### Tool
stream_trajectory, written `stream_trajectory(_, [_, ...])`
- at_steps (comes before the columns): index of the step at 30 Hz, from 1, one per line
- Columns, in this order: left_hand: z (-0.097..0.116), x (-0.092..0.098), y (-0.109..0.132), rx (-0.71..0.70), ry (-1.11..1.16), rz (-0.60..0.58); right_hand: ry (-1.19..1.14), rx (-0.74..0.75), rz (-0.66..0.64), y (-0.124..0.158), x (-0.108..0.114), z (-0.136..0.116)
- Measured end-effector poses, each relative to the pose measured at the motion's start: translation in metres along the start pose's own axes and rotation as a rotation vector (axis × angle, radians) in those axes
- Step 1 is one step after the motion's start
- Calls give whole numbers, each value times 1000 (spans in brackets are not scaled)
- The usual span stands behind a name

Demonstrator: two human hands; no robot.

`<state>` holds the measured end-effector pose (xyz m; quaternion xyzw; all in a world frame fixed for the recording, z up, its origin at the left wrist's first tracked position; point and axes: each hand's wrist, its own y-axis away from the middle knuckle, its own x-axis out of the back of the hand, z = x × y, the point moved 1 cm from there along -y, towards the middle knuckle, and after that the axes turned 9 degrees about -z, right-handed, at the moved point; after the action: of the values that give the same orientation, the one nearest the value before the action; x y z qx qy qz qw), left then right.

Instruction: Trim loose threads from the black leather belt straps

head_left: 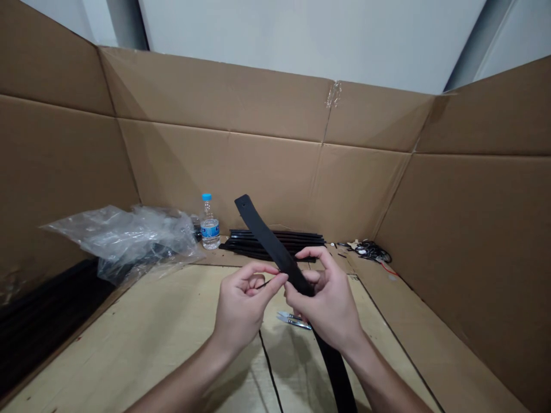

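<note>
A black leather belt strap (275, 246) rises through my right hand (325, 301), which grips it with the tip pointing up and away, and its other end hangs down past my wrist. My left hand (243, 298) pinches a thin black thread (267, 283) that runs from the strap's edge. Steel thread snips (294, 321) lie on the table just below my hands, partly hidden by my right hand. The strap's punched hole shows near its top end.
Cardboard walls (215, 155) surround the pale table (142, 338). At the back stand a stack of black straps (271, 244) and a water bottle (209, 225). A clear plastic bag (129, 238) lies to the left, above dark straps (43, 312). A small tangle of cables (370, 250) sits back right.
</note>
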<state>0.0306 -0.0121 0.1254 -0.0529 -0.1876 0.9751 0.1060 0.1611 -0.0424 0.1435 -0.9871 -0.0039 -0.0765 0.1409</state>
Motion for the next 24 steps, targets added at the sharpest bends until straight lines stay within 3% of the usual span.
stream_trajectory(7, [2, 3, -3, 164, 130, -182, -8, 69, -70, 2, 5, 3])
stream_trajectory(14, [6, 5, -2, 83, 32, -132, -78, 111, -121, 3, 2, 4])
stream_trajectory(19, [12, 5, -1, 39, 16, -165, -132, 159, -121, -1, 4, 3])
stream_trajectory(24, [11, 5, 1, 56, 39, -189, -12, 229, -97, -2, 7, 6])
